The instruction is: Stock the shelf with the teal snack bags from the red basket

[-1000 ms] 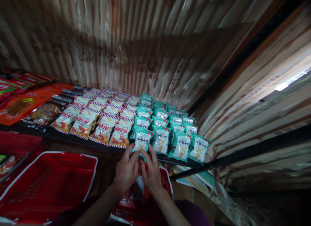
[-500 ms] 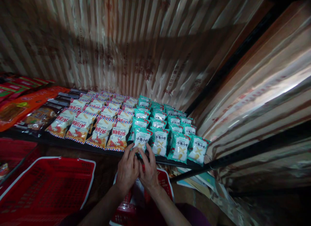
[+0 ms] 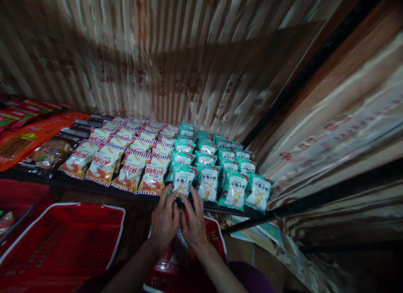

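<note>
Several teal-and-white snack bags stand in rows on the right part of a dark shelf (image 3: 107, 188). At the front left of these rows is one teal bag (image 3: 183, 179), with the fingers of both hands at its lower part. My left hand (image 3: 164, 219) touches its lower left side, fingers bent and somewhat apart. My right hand (image 3: 193, 221) rests at its lower right side, fingers spread. Neither hand is wrapped round the bag. White-and-orange snack bags (image 3: 154, 171) stand in rows directly left of the teal ones.
A red basket (image 3: 118, 230) stands at the lower left, another red basket (image 3: 222, 242) below my hands. Brown packs (image 3: 52, 152) and orange packs (image 3: 40, 131) lie further left. A dark metal bar (image 3: 302, 200) runs along the right, before striped sheeting (image 3: 157, 53).
The view has shifted slightly. Both hands stay at the front teal bag, with the fingers of my right hand a little further apart from it.
</note>
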A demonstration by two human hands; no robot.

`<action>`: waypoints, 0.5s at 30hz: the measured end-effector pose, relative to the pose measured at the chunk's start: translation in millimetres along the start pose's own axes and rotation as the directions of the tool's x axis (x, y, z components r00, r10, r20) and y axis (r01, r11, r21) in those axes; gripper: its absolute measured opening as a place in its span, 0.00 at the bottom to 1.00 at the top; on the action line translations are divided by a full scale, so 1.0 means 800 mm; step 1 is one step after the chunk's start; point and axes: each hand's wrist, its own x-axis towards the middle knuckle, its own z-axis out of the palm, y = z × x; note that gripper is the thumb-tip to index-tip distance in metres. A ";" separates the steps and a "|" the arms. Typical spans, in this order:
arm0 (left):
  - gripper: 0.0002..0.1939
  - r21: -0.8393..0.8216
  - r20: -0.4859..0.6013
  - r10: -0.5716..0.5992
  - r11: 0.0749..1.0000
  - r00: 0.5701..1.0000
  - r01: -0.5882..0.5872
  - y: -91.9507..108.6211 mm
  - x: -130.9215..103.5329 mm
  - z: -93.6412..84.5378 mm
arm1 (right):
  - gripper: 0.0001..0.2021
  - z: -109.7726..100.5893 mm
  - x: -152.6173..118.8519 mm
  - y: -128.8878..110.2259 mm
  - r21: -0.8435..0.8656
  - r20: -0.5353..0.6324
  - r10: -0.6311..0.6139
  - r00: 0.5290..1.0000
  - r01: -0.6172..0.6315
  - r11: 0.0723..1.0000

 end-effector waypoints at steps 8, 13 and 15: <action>0.17 0.001 -0.069 0.023 1.000 0.997 -0.023 0.003 0.002 0.004 | 0.26 -0.008 0.007 -0.003 0.009 -0.015 -0.034 0.999 0.034 0.999; 0.22 0.063 -0.087 0.055 0.997 0.995 -0.050 0.000 0.001 0.008 | 0.27 -0.004 0.008 -0.005 0.036 -0.011 -0.034 0.999 0.034 0.999; 0.24 0.089 -0.077 0.049 0.995 0.996 -0.042 -0.001 0.000 0.009 | 0.27 -0.002 0.005 -0.005 0.035 -0.008 -0.034 0.999 0.035 0.999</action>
